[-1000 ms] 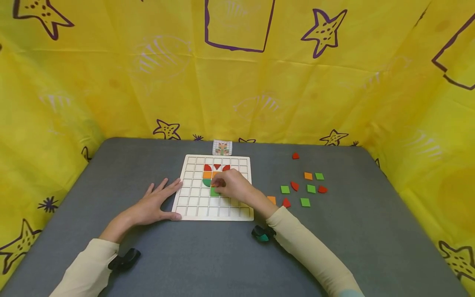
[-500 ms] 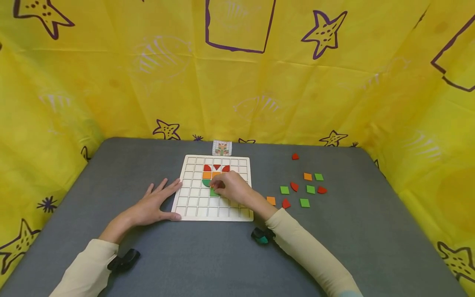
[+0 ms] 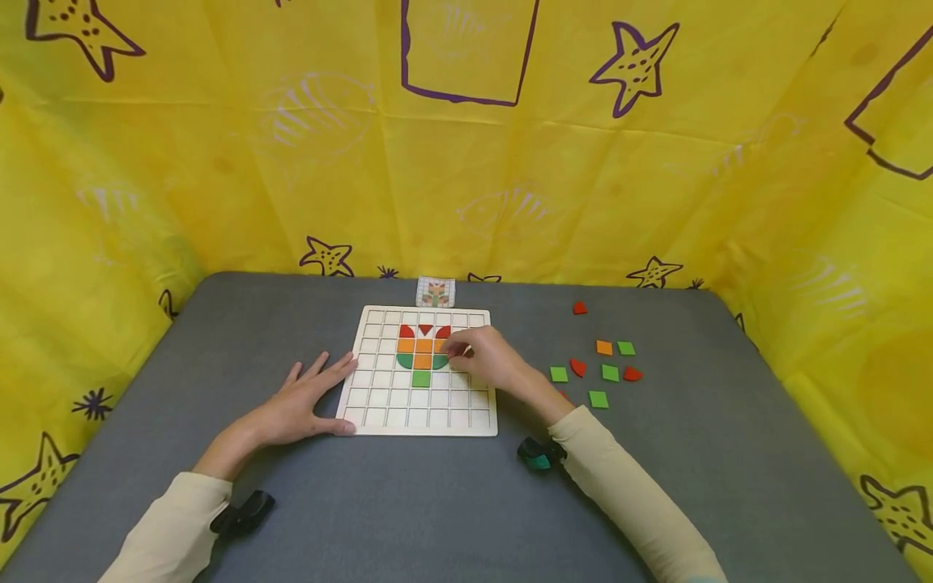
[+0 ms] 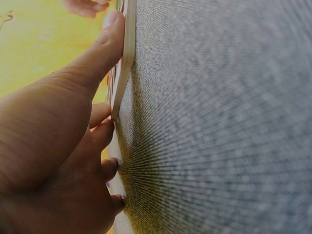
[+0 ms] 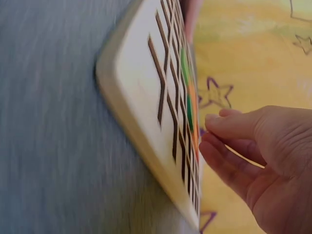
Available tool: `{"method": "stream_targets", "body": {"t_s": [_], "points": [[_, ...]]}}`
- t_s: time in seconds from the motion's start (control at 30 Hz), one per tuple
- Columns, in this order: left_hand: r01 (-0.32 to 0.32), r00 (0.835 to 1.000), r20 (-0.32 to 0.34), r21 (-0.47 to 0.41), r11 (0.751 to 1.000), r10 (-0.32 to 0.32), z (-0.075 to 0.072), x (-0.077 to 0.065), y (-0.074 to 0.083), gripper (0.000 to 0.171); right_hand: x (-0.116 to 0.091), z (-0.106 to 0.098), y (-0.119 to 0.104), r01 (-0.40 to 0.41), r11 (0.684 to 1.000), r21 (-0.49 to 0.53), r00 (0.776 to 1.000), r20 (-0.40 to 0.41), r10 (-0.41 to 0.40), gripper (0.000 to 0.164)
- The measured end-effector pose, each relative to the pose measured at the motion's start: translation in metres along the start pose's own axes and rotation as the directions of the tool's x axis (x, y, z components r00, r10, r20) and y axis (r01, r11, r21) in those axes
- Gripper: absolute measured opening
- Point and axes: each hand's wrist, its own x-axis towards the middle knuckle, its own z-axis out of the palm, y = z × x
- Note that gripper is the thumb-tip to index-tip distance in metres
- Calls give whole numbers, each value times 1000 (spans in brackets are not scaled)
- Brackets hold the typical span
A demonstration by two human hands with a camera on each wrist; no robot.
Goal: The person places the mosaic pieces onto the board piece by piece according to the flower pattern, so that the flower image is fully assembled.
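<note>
A pale wooden grid board (image 3: 379,405) lies on the table. On it, red, orange and green tiles form a pattern, with a green square (image 3: 420,378) lowest and a dark green quarter-round tile (image 3: 404,360) at its left. My left hand (image 3: 299,405) rests spread at the board's left edge, thumb on the near corner. My right hand (image 3: 488,356) is over the board's right side, beside the pattern. In the right wrist view, its thumb (image 5: 229,124) and index finger stand slightly apart, with no tile visible between them.
Loose tiles lie right of the board, among them a green square (image 3: 598,399), an orange square (image 3: 604,347) and a red tile (image 3: 579,308). A small pattern card (image 3: 436,292) touches the board's far side. A yellow curtain (image 3: 466,162) hangs behind the table.
My right hand has moved right, off the middle of the pattern, uncovering an orange square above the green one and a dark green tile at right. My left hand has stayed put.
</note>
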Motion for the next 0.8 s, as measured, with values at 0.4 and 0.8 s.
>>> {"method": "stream_targets", "body": {"t_s": [0.4, 0.8], "points": [[-12, 1000, 6, -5, 1000, 12, 0, 0, 2, 104, -23, -44, 45, -70, 996, -51, 995, -69, 67, 17], [-1, 1000, 25, 18, 1000, 0, -4, 0, 4, 107, -42, -80, 94, -181, 982, -58, 977, -128, 173, 21]]}}
